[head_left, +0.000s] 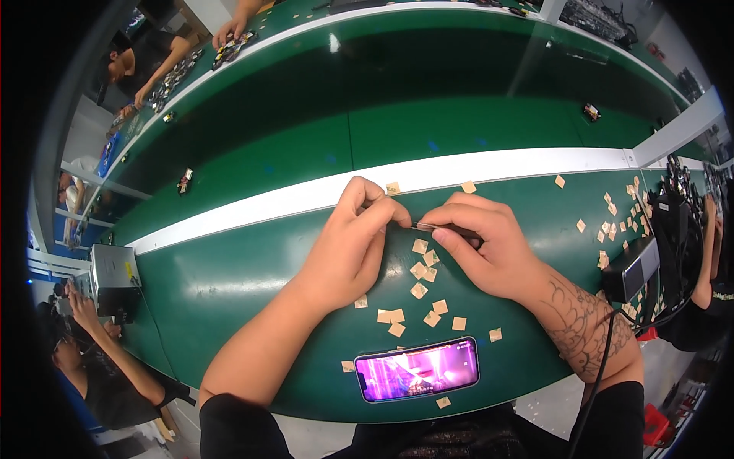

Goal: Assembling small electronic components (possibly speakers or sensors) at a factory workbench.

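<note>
My right hand (493,249) is closed around a pair of dark-handled tweezers (466,232), whose thin metal tips point left. Facing it, my left hand (345,249) is pinched shut right at those tips. Whatever small piece lies between its fingers is too small to name. Both hands are raised over a green worktable (229,268). Small tan square pieces (418,270) lie scattered beneath and between them, several close together. Nearer to me, a phone (417,370) lies flat with a bright purple-pink picture on its screen.
A white rail (382,170) borders the table's far side, with a green conveyor belt (290,145) beyond carrying small assemblies (185,180). On the right stand a black box-shaped device (634,269), cables and more tan squares. A grey metal box (113,279) sits left. Other people work around the line.
</note>
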{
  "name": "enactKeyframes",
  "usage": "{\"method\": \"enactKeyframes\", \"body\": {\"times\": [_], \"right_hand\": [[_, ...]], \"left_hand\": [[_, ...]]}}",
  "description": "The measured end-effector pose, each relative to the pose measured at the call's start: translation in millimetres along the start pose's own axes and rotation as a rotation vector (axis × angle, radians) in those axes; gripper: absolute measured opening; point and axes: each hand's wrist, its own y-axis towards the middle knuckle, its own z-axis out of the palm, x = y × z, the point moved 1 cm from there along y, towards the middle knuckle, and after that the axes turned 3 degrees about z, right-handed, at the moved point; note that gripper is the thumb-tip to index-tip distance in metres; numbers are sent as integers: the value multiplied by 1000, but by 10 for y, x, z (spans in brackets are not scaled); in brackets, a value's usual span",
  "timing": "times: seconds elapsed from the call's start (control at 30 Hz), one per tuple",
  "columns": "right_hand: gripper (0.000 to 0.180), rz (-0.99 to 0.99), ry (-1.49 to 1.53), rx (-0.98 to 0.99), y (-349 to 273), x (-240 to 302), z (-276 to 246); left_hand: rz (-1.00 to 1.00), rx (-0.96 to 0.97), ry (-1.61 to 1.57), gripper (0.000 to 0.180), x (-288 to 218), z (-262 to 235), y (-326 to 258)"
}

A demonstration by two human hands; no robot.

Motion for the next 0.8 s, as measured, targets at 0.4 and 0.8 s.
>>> {"method": "enactKeyframes", "body": {"times": [0.4, 0.8], "right_hand": [[19, -92, 33, -176, 78, -71, -20], [18, -94, -13, -171, -37, -69, -47]], "left_hand": [[47, -115, 299, 14, 210, -53, 63], [-68, -469, 1004, 17, 1149, -1338, -333]]}}
